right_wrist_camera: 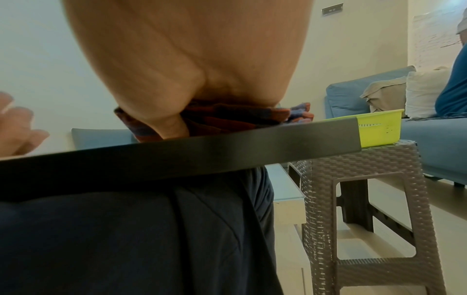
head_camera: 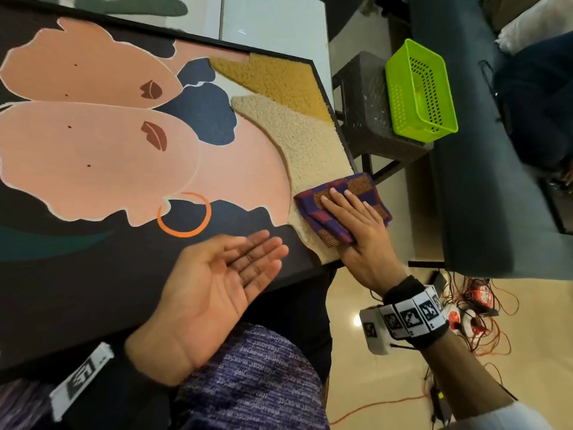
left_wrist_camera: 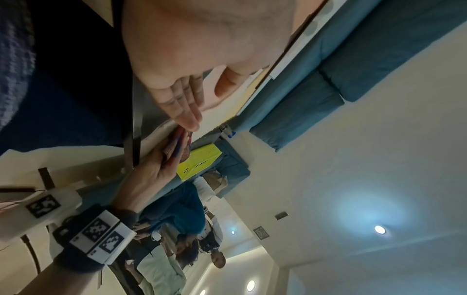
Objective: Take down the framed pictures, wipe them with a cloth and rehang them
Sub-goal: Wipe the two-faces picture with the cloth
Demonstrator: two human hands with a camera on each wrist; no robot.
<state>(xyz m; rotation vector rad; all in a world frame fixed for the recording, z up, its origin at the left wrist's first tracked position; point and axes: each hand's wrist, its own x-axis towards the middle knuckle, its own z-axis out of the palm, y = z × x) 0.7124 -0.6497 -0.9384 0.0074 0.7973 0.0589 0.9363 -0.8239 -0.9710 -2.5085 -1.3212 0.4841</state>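
Note:
A large black-framed picture (head_camera: 130, 169) with pink, navy and tufted beige shapes lies flat across my lap. Its dark frame edge (right_wrist_camera: 177, 155) crosses the right wrist view. My right hand (head_camera: 356, 225) presses flat, fingers straight, on a folded purple, red and orange checked cloth (head_camera: 316, 212) at the picture's near right corner, over the beige tufted patch. The cloth (right_wrist_camera: 227, 117) bunches under my palm. My left hand (head_camera: 223, 283) hovers palm up, fingers straight, above the picture's dark lower edge, holding nothing. The left hand's fingers (left_wrist_camera: 182, 107) point toward the cloth.
A lime green perforated basket (head_camera: 418, 91) sits on a grey woven plastic stool (right_wrist_camera: 359, 199) just right of the picture. A dark blue sofa (head_camera: 483, 169) runs along the right. Orange cables and a power strip (head_camera: 465, 315) lie on the floor. Other people (left_wrist_camera: 182, 239) sit further off.

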